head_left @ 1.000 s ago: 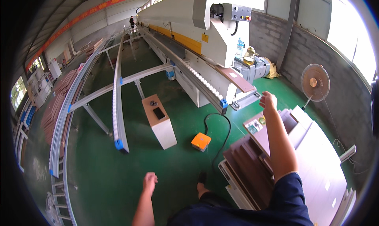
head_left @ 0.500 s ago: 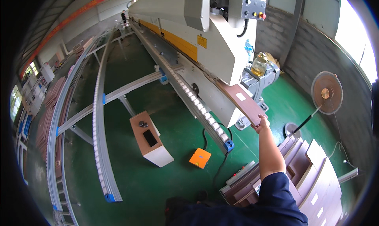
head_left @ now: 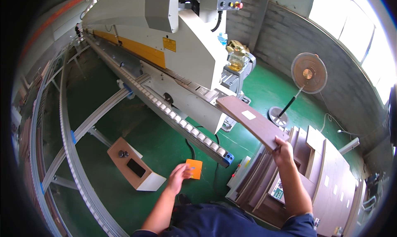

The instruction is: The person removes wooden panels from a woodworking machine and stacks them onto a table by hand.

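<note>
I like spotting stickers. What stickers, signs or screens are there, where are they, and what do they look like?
Yellow square warning label: on the big machine's white side.
White rectangular sticker: on the brown panel the right hand holds.
Small white stickers: on stacked panels, right.
Dark phone screen: on the wooden box.

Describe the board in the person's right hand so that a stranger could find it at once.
Start at the big white and yellow machine and follow its roller track to the near end. There the right hand grips a brown panel by its near corner. Unlike the stacked boards beside it, it is lifted and bears a small white label.
</note>
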Demonstrator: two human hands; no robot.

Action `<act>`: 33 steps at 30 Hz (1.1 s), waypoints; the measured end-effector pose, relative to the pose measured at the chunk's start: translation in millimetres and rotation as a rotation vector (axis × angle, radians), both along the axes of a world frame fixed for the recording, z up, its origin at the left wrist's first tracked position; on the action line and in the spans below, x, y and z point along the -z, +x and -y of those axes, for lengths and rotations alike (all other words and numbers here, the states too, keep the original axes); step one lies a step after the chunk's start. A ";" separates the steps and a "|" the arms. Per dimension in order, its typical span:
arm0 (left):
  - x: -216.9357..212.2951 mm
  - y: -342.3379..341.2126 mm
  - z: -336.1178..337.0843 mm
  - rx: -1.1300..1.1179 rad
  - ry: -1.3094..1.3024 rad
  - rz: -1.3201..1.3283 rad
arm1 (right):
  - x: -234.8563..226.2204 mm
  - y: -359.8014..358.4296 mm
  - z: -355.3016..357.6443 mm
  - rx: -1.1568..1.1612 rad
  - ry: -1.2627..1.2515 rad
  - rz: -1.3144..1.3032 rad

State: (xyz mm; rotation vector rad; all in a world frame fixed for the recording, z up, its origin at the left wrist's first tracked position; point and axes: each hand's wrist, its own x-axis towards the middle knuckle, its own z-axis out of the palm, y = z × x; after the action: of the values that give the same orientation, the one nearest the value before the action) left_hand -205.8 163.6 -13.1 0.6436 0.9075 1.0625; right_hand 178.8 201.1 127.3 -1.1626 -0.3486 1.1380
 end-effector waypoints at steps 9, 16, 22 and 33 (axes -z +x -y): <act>-64.7 61.4 -43.7 0.508 0.040 0.743 | 2.2 -141.4 130.8 0.141 0.133 0.019; -77.9 -1.6 -39.2 0.040 -0.194 0.843 | 6.2 -218.7 124.1 -0.224 0.065 0.110; -57.1 -67.7 -28.7 -0.273 -0.158 0.876 | 33.1 -235.2 87.5 -0.426 0.018 0.066; -16.1 -152.7 26.0 -0.796 0.052 0.737 | 44.6 -256.6 8.6 -0.576 -0.040 0.077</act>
State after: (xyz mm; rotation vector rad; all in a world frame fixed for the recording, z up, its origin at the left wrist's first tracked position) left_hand -358.5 137.6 3.0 -0.1339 0.4635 1.8674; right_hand -77.8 192.5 82.7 -1.1758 -0.7565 1.6041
